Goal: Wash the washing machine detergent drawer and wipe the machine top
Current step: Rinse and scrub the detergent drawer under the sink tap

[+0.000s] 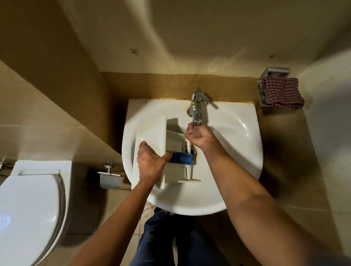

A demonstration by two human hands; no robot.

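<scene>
Toilet (21,210) lower left, lid down. White sink (245,128) centre frame. Detergent drawer (151,130) lies in sink basin, left of centre. Left hand (149,162) grips drawer, fingers curled over front panel. Right hand (197,134) cupped, holding nothing, under faucet (197,107) spout. Striped cloth (282,92) on rack, upper right. Blue insert (183,158) in drawer, beside drain.

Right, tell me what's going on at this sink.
A person is washing the detergent drawer in the white sink. The left hand grips the drawer by its front panel, near the blue insert, holding it in the basin. The right hand is cupped under the tap spout. A striped cloth lies on the wall holder.
</scene>
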